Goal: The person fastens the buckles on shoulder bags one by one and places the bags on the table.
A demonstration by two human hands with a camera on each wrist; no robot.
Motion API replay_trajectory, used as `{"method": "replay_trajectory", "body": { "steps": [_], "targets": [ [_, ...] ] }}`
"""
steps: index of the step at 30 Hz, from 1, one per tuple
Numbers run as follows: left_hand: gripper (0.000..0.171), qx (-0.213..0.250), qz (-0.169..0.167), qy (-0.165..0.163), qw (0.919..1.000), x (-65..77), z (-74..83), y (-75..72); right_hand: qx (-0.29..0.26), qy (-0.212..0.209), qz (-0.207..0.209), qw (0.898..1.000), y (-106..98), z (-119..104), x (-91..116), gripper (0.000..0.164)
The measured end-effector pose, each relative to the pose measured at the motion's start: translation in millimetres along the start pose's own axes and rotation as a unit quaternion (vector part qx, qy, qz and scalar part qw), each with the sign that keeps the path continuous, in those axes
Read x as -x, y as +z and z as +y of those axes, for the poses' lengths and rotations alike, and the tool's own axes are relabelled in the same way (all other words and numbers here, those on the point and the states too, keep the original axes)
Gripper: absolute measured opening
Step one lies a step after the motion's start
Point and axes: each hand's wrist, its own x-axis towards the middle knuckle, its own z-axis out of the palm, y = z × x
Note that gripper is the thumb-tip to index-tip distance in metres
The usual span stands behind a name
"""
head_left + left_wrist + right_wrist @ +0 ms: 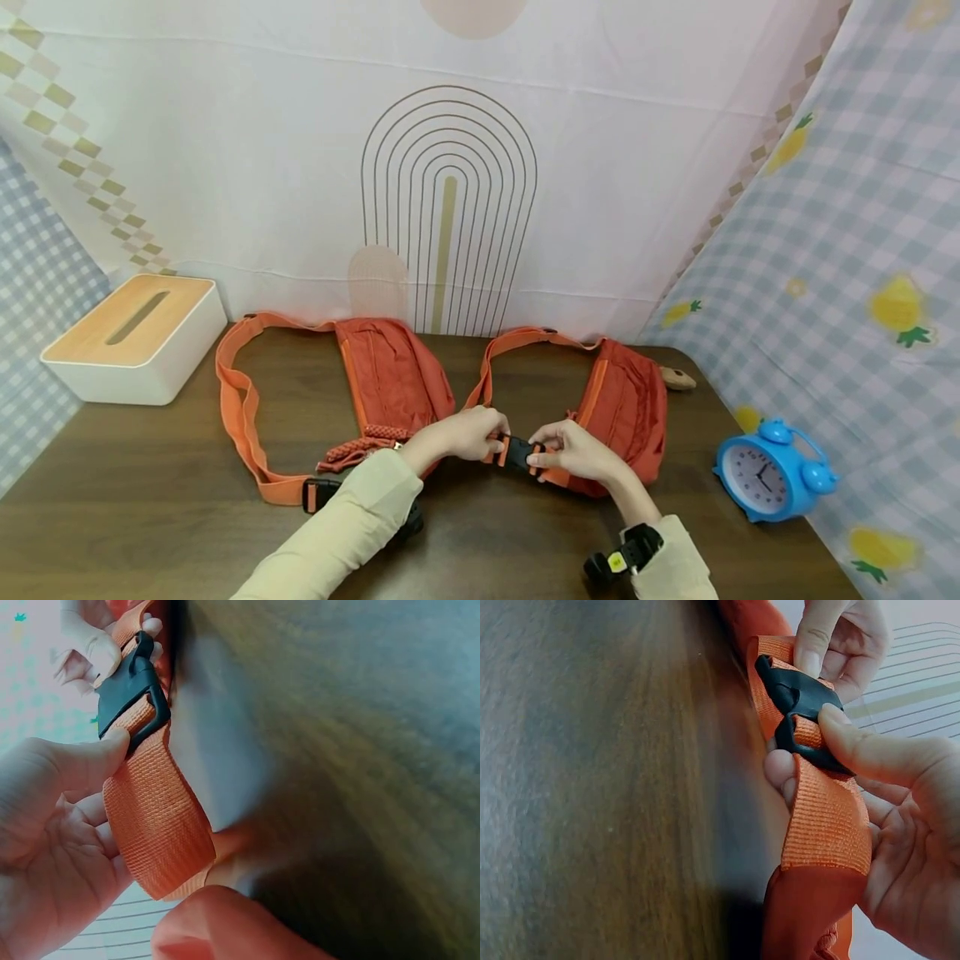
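Between both hands a black side-release buckle [517, 452] is held over the table, its two halves appearing joined. My left hand [474, 432] pinches the orange strap [157, 817] at one buckle end, the thumb against the buckle's edge in the left wrist view. Thumb and fingers of my right hand [577, 450] grip the buckle's other end, with the thumb on top in the right wrist view. The strap belongs to the rust-red waist bag [637, 408] on the right. A second rust-red waist bag [386, 367] lies to its left, partly behind my left forearm.
The second bag's orange strap [238, 400] loops leftward to a black buckle [321, 493] beside my left sleeve. A white tissue box [183, 354] with a wooden lid stands at the back left. On the right are a blue alarm clock [768, 475] and a small tan object [677, 379].
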Motion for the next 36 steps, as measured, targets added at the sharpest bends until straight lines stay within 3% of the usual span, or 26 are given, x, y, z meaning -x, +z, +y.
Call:
{"method": "replay_trajectory", "body": {
  "steps": [5, 23, 36],
  "targets": [
    [0.009, -0.037, -0.009, -0.001, 0.9993, -0.1, 1.1, 4.2, 0.05, -0.012, -0.001, 0.999, 4.3, 1.9, -1.5, 0.021],
    [0.008, -0.062, -0.009, -0.008, 0.998, -1.9, -0.3, 8.9, 0.123, -0.037, 0.007, 0.992, 7.6, -0.9, -3.8, 0.011],
    [0.01, -0.064, -0.014, -0.031, 0.9974, 2.0, 2.3, 11.1, 0.136, -0.009, 0.018, 0.991, 9.8, 2.2, -3.5, 0.018]
  ]
}}
